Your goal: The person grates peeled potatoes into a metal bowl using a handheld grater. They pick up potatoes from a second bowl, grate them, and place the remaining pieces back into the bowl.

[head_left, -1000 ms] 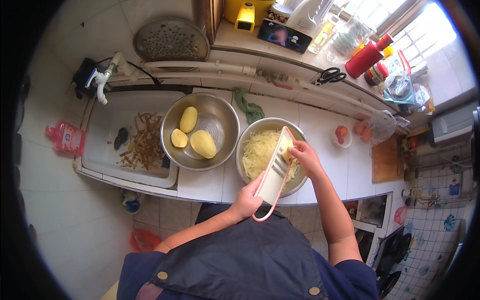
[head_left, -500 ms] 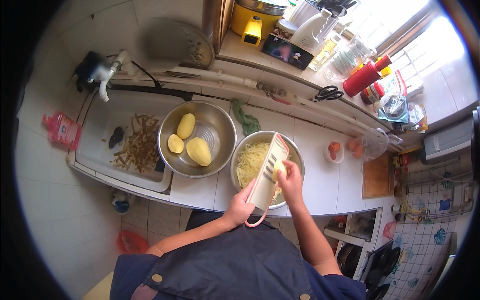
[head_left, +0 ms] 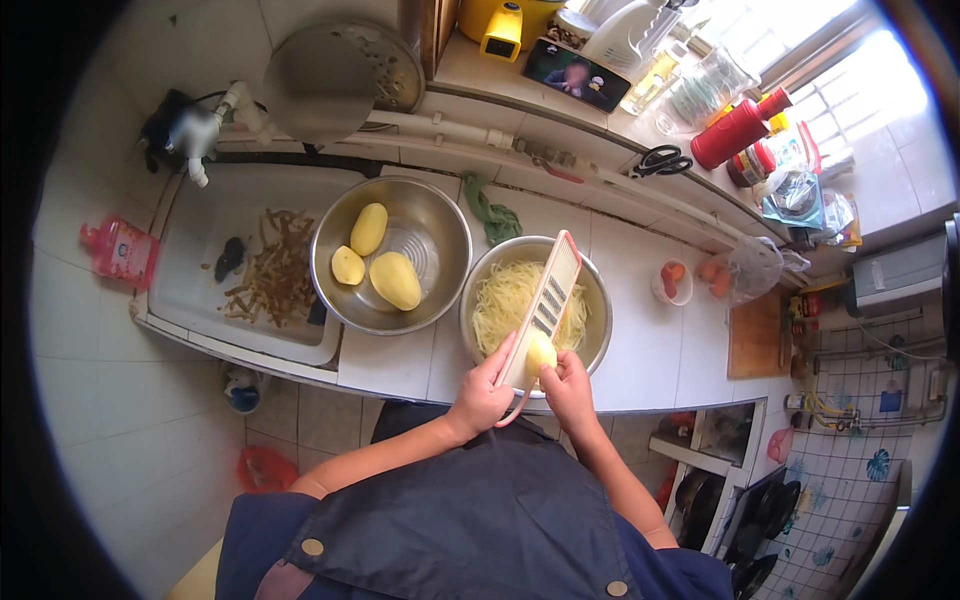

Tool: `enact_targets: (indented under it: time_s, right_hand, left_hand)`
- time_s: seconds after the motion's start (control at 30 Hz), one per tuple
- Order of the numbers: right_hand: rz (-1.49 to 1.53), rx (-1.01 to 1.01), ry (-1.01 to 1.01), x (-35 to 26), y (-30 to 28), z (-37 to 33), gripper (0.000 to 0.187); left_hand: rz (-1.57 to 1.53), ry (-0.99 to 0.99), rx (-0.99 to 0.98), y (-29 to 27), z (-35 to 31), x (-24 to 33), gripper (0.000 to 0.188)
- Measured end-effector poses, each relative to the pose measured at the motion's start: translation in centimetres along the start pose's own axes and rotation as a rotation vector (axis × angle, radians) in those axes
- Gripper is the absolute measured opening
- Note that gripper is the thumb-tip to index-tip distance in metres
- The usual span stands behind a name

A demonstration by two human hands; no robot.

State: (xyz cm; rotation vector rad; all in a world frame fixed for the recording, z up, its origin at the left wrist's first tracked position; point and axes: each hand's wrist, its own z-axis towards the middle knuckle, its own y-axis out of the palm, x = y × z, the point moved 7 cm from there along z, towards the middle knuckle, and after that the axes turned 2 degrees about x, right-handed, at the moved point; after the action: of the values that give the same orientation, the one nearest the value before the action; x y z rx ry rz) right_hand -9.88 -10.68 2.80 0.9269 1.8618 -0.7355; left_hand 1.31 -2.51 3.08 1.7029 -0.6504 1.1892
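My left hand (head_left: pixel 481 402) is closed round the lower end of a long flat grater (head_left: pixel 553 300) with an orange-red edge. The grater leans at a slant over a steel bowl (head_left: pixel 602 300) filled with pale potato shreds (head_left: pixel 505 300). In my right hand (head_left: pixel 568 393) is a peeled piece of potato (head_left: pixel 541 351), held between thumb and fingers against the lower part of the grater face. To the left stands a second steel bowl (head_left: pixel 436 281) with three peeled potatoes (head_left: pixel 396 280) inside.
A white sink (head_left: pixel 190 310) at the left holds brown peelings (head_left: pixel 270 275). A green cloth (head_left: pixel 490 210) lies behind the bowls. Further right are a small cup (head_left: pixel 671 284), a plastic bag (head_left: pixel 757 268) and a wooden board (head_left: pixel 758 338). Scissors (head_left: pixel 662 161) hang at the ledge.
My right hand and the potato piece have moved down the grater toward me. The grater has turned more on edge, and the whole view has shifted slightly.
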Motion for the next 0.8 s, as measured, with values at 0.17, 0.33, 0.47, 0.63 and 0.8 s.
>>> enact_targets:
  time_s: [0.17,0.33,0.47,0.63,0.8]
  right_hand:
    - [-0.161,-0.022,0.017,-0.4,-0.3,0.5,0.019]
    - [-0.148,0.113,0.007,-2.0,-2.1,3.9,0.017]
    - [-0.196,0.226,-0.081,-1.6,-5.8,9.0,0.016]
    - [-0.300,0.111,-0.059,-4.0,-6.2,8.4,0.019]
    - [-0.454,-0.040,-0.054,-1.3,-0.1,1.9,0.029]
  left_hand:
    - [0.089,0.010,-0.027,0.3,-0.2,1.2,0.063]
    - [0.154,-0.042,-0.079,0.3,-0.5,0.2,0.060]
    - [0.225,-0.115,-0.114,0.7,-0.8,0.3,0.059]
    - [0.162,-0.089,-0.053,0.5,-0.6,-0.6,0.060]
    - [0.065,-0.057,0.002,-0.1,0.1,-1.1,0.060]
